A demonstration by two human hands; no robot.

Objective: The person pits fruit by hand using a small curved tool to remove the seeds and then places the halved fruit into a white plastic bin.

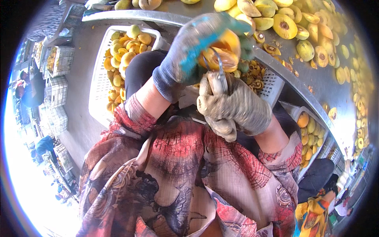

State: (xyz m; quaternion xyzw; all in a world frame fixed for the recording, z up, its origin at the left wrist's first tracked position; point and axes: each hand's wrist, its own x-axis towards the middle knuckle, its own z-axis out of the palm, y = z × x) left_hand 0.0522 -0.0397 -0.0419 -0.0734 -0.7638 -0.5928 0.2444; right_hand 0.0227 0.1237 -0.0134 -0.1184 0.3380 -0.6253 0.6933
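Note:
My left hand (189, 49), in a grey knit glove with teal coating, is wrapped around a yellow peach (226, 53) that looks split into halves. In a dirty off-white glove, my right hand (237, 104) grips a pitting knife (218, 83) with a pale handle and a curved metal loop. The loop touches the cut flesh of the peach. Both hands are raised over my lap. The fingers of my left hand are partly hidden behind the fruit and blurred.
A white crate (98, 94) of peach halves stands at left. Another crate (273, 85), holding brown pits, sits beyond my right hand. Peaches cover much of the metal table (300, 81). At right are a crate of peaches (312, 136) and another person's colourful sleeve (316, 215).

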